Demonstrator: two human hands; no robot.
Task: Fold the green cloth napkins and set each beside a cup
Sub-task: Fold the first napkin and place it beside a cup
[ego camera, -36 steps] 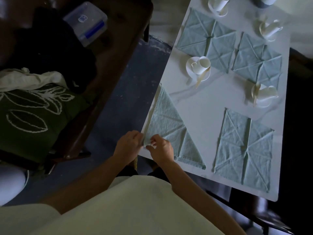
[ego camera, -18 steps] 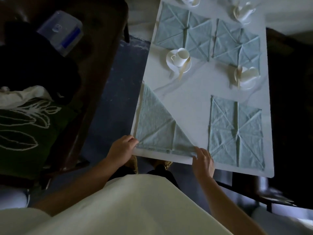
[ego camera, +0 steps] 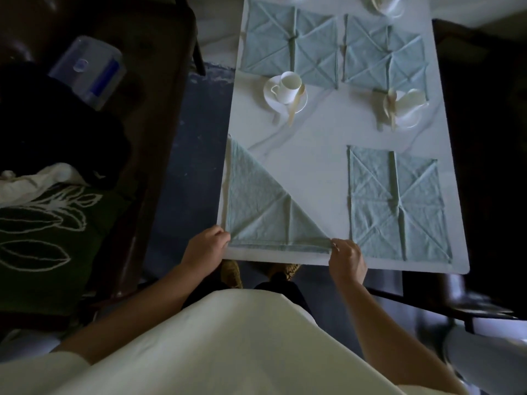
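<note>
A pale green napkin [ego camera: 258,205] folded into a triangle lies at the near left corner of the white table [ego camera: 319,155]. My left hand [ego camera: 206,246] pinches its near left corner and my right hand [ego camera: 346,256] pinches its near right corner, along the table's front edge. Three more green napkins lie flat and unfolded: one at the near right [ego camera: 396,203], two further back [ego camera: 291,44] [ego camera: 385,55]. A white cup on a saucer [ego camera: 286,91] stands left of centre; another cup [ego camera: 407,104] lies tipped on its saucer at the right.
A dark wooden bench [ego camera: 148,81] stands left of the table with a clear plastic box [ego camera: 91,68], a dark garment and a green leaf-print cushion [ego camera: 48,235]. More cups show at the far edge [ego camera: 385,4]. A dark chair sits at the right.
My right hand slid from beside my left hand along the napkin's near edge to its right corner. The view shifted left, bringing the table more to the centre.
</note>
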